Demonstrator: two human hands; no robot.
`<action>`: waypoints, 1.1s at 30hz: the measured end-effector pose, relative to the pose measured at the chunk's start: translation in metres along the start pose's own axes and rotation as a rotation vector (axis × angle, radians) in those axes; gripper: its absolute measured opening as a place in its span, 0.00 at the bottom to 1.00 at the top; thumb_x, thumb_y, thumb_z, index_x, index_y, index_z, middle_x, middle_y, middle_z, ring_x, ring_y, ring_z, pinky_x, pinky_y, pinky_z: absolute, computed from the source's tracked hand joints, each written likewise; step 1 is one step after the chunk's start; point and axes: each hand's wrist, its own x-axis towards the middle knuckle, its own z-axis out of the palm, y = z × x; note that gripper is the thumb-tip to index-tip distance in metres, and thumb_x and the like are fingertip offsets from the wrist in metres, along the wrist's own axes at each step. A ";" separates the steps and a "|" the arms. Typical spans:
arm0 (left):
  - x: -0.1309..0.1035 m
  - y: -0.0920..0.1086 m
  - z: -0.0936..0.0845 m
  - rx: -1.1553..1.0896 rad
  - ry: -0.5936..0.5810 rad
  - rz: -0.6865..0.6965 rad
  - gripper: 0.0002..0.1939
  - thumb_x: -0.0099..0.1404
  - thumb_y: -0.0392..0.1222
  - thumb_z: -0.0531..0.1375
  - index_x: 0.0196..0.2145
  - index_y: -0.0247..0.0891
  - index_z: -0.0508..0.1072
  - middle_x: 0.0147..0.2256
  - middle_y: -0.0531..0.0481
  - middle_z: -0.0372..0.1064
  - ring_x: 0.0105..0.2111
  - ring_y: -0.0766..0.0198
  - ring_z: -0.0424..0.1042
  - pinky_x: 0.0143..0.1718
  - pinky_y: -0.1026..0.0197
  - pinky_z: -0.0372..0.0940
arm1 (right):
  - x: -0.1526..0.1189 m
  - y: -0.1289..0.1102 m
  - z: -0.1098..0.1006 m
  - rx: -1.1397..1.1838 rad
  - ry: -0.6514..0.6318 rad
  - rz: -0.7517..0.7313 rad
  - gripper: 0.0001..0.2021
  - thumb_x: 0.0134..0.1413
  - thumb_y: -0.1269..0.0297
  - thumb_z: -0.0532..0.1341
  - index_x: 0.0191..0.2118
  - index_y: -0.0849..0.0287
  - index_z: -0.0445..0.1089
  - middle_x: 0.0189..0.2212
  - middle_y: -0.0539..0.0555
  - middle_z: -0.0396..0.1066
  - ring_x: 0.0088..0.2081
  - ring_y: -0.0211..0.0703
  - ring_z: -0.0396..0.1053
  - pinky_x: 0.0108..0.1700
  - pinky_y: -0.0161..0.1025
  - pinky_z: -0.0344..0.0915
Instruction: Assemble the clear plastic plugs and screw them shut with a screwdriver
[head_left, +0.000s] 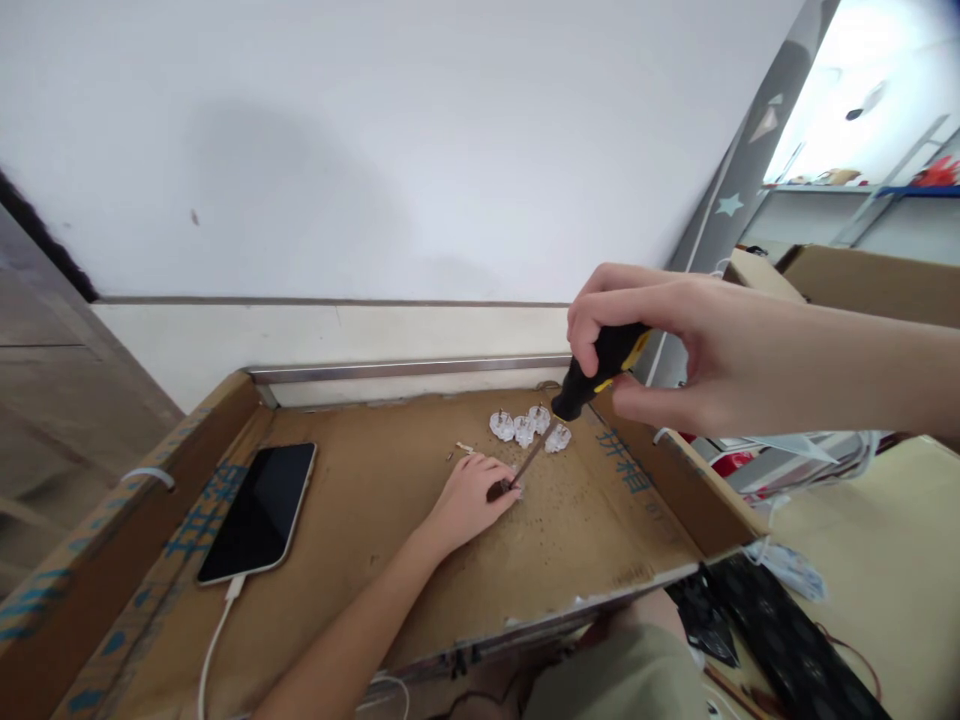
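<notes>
In the head view my right hand [660, 340] is wrapped round the black and yellow handle of a screwdriver [577, 388]. Its thin shaft slants down and left to my left hand [476, 490]. The fingers of my left hand are closed on a small part low on the cardboard; a dark bit and a whitish edge show, but its kind is mostly hidden. Just beyond lie several clear white plug pieces with metal pins [523, 430]. Two small bits, one pale [465, 447], rest left of them.
A cardboard tray [360, 470] with raised sides bears all this. On its left lies a phone [259, 510] with a white cable [214, 650]. A white wall [375, 160] stands behind; an open carton [870, 290] and bags are at the right.
</notes>
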 end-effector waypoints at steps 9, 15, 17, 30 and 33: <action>0.000 -0.002 0.003 -0.002 0.011 0.013 0.06 0.63 0.43 0.58 0.30 0.40 0.70 0.38 0.54 0.72 0.40 0.62 0.66 0.48 0.56 0.55 | 0.019 0.010 0.006 -0.312 0.091 0.065 0.12 0.56 0.54 0.54 0.39 0.56 0.65 0.33 0.51 0.66 0.24 0.33 0.57 0.28 0.36 0.51; 0.000 -0.003 0.004 0.028 0.031 0.017 0.06 0.63 0.43 0.58 0.30 0.40 0.71 0.34 0.53 0.71 0.39 0.61 0.66 0.47 0.56 0.56 | 0.020 -0.009 -0.001 -0.125 -0.037 0.054 0.12 0.51 0.63 0.58 0.43 0.53 0.62 0.33 0.46 0.67 0.25 0.32 0.60 0.27 0.33 0.54; 0.000 -0.002 0.004 0.033 0.031 0.020 0.06 0.63 0.43 0.58 0.30 0.40 0.71 0.33 0.53 0.71 0.38 0.61 0.66 0.47 0.57 0.56 | 0.021 -0.016 -0.001 -0.098 -0.065 0.067 0.10 0.48 0.65 0.60 0.39 0.55 0.64 0.31 0.46 0.67 0.24 0.31 0.59 0.27 0.33 0.53; 0.001 -0.004 0.006 0.031 0.025 0.014 0.06 0.63 0.43 0.58 0.30 0.40 0.71 0.36 0.53 0.72 0.39 0.61 0.66 0.48 0.56 0.55 | 0.012 -0.006 -0.007 -0.117 -0.086 0.165 0.09 0.53 0.59 0.56 0.39 0.55 0.66 0.28 0.47 0.67 0.21 0.30 0.57 0.26 0.34 0.52; 0.001 -0.003 0.005 0.038 0.016 0.011 0.06 0.63 0.43 0.58 0.30 0.40 0.71 0.35 0.53 0.71 0.39 0.61 0.66 0.48 0.56 0.55 | 0.010 -0.006 -0.009 -0.141 -0.083 0.155 0.08 0.55 0.59 0.55 0.38 0.53 0.66 0.30 0.47 0.67 0.21 0.29 0.57 0.25 0.34 0.53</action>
